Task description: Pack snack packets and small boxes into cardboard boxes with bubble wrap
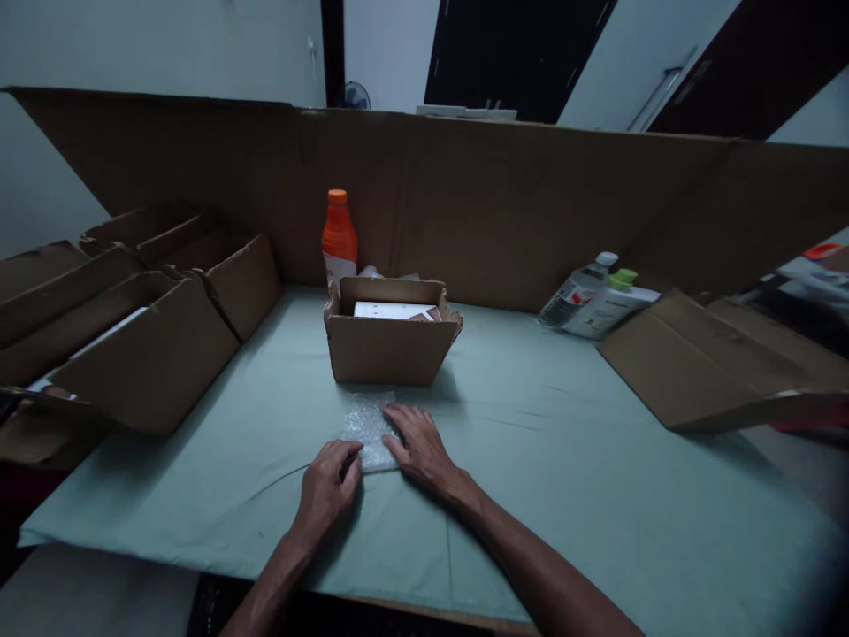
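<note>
A piece of clear bubble wrap (367,423) lies on the green table cloth (531,460) just in front of a small open cardboard box (388,341). My left hand (326,491) has its fingers curled down onto the wrap's near left corner. My right hand (419,445) rests on the wrap's right edge with fingers stretched out flat. Inside the small box lies a white flat item (391,310). An orange bottle (339,237) with an orange cap stands upright behind the box.
Large open cardboard boxes (146,345) fill the left side. A flat cardboard piece (703,363) lies at the right, with two plastic bottles (597,296) on their sides behind it. A tall cardboard wall (504,195) runs along the table's far edge.
</note>
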The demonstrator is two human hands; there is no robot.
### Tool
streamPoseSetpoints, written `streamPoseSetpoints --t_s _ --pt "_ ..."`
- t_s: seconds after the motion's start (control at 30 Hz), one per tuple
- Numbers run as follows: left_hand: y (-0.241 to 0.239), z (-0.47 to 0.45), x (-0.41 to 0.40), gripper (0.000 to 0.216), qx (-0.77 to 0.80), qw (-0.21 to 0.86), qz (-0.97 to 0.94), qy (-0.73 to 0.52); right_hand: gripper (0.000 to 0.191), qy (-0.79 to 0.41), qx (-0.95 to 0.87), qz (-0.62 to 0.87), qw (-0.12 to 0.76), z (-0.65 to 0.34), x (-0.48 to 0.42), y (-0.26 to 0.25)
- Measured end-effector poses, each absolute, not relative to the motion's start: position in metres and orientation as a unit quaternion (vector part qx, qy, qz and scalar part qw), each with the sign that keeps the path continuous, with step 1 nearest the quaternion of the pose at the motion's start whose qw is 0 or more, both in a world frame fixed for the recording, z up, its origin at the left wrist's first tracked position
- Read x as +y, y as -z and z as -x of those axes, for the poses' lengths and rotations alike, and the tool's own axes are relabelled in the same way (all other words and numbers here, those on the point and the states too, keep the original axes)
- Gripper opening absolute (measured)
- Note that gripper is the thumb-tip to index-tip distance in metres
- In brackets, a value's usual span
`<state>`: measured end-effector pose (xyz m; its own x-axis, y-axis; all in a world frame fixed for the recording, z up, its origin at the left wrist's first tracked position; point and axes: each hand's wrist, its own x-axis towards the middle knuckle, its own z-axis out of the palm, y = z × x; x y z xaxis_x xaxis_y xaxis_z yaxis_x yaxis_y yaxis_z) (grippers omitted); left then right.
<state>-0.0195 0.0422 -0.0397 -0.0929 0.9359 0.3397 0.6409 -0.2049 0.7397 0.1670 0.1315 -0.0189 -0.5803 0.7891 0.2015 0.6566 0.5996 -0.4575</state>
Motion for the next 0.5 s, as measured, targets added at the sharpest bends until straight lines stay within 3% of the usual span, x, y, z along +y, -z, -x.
streamPoseSetpoints --t_s 0.3,0.5 --pt "0.038 0.020 0.042 0.025 0.610 0.185 -0.646 -0.420 0.043 -0.186 -0.861 0.422 0.213 -0.177 0.137 0.011" --pt "0.037 0.019 0.044 0.026 0.622 0.204 -0.635 -0.410 0.043 -0.196 -0.899 0.316 0.230 -0.179 0.109 -0.002"
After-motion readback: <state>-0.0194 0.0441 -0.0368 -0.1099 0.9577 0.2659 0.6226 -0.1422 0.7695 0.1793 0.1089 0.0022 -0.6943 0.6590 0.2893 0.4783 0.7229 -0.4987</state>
